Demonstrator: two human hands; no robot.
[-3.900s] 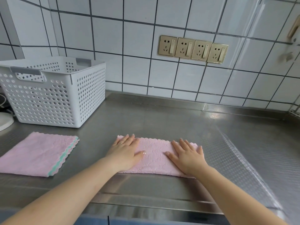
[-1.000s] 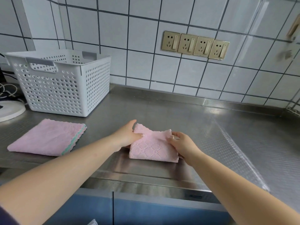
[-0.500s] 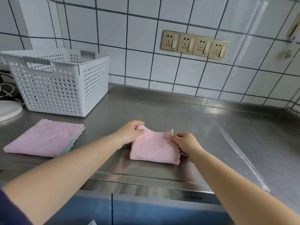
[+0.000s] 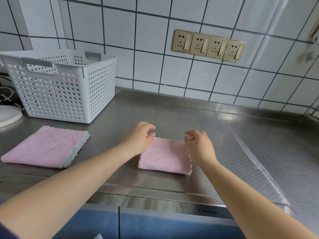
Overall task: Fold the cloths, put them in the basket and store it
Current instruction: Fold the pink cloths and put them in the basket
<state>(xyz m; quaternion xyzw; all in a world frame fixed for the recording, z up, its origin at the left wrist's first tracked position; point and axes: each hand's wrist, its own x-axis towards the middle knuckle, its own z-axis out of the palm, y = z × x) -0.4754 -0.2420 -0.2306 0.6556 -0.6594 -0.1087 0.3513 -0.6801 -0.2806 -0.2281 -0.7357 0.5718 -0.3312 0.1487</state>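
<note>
Head view, wide-angle, edges bent. Largest: white tiled wall (image 4: 151,69) with dark grout across the whole back, its right end blurred, a pale fitting there too smeared to name. Below it, stainless steel surface (image 4: 189,114), smooth on the left, dimpled on the right, front lip running over blue cabinet fronts (image 4: 155,226) cut off at the bottom edge. White perforated basket (image 4: 69,94) at back left on the surface, upright, near the wall; inside mostly hidden by its near wall, contents impossible to tell. Left of the basket, a white round object (image 4: 8,116) and dark cables (image 4: 5,95), both cropped by the frame and hard to make out. Flat folded pink cloth with green trim (image 4: 43,147) in front of the basket, well apart from the hands. Smaller folded pink cloth (image 4: 164,156) near the front middle of the surface, lying flat between both forearms, scalloped edge on its right side. Row of four gold sockets (image 4: 208,45) on the wall, above and behind that cloth. Left hand (image 4: 139,138) at the cloth's back left corner, fingers loosely curled and gripping nothing, heel over the cloth; contact unclear. Right hand (image 4: 198,145) at the back right corner, fingers loosely bent and slightly blurred, holding nothing, possibly just off the cloth. Dark sleeve (image 4: 6,230) barely visible at the bottom left corner.
</note>
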